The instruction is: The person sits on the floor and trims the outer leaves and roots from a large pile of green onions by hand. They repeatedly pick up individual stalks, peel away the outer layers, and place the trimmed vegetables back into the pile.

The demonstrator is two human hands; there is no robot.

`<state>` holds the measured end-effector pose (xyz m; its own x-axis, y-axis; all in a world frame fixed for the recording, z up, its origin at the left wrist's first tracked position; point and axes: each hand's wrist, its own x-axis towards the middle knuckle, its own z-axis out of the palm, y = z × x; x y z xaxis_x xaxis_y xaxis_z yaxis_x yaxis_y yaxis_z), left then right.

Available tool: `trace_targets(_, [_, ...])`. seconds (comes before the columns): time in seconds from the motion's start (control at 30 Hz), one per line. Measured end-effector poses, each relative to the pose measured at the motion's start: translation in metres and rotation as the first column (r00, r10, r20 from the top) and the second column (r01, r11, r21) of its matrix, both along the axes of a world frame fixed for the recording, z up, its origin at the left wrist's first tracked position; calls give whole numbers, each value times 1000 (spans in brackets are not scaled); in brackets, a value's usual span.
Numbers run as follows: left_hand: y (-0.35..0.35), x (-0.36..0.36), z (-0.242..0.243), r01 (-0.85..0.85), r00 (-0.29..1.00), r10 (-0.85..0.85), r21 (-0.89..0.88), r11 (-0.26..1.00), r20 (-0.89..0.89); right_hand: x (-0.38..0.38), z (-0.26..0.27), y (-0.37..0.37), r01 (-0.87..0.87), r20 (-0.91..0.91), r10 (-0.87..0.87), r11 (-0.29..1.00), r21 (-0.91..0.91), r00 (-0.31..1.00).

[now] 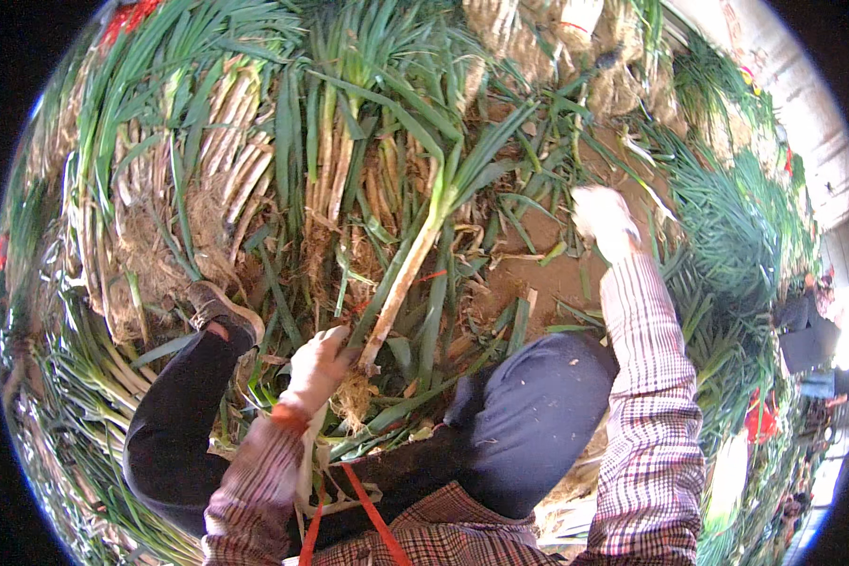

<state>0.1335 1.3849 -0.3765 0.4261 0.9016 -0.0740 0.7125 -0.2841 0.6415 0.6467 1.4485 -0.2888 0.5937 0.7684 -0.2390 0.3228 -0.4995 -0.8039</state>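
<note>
A long green onion (408,283) slants up and away in front of me, its white stem streaked with brown soil. Stringy roots (354,405) hang from its lower end. My left hand (318,368) is closed at that root end, with the fingertips partly hidden. A flat green leaf (390,301) runs beside the stem down to the same hand. My right hand (601,216) is stretched out to the right, over bare soil and loose leaves. It is blurred, so its fingers and anything in them cannot be made out.
Piled green onions (219,134) with matted roots lie ahead and left. More leafy bunches (725,219) line the right side. Stripped leaves litter the brown ground (538,283). My bent knees (538,417) and shoe (219,311) flank the work spot. People sit at the far right edge.
</note>
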Motion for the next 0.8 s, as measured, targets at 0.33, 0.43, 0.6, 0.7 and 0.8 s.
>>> trace_targets(0.33, [18,69,-144,-120,987,82,-304,945,-136,-214,87,58,-453,-256,509,857,247,822])
trace_targets(0.43, [30,77,-137,-142,989,114,-427,893,-91,-210,91,47,-376,-311,466,874,306,829])
trace_targets(0.6, [44,72,-66,247,700,377,-701,669,607,-168,66,45,-221,-210,252,962,162,945])
trace_targets(0.7, [42,55,3,401,560,506,-749,527,656,-138,38,49,15,-147,-13,1000,17,989])
trace_targets(0.8, [19,46,62,448,470,463,-655,608,751,-124,20,50,129,-247,-132,991,-25,960])
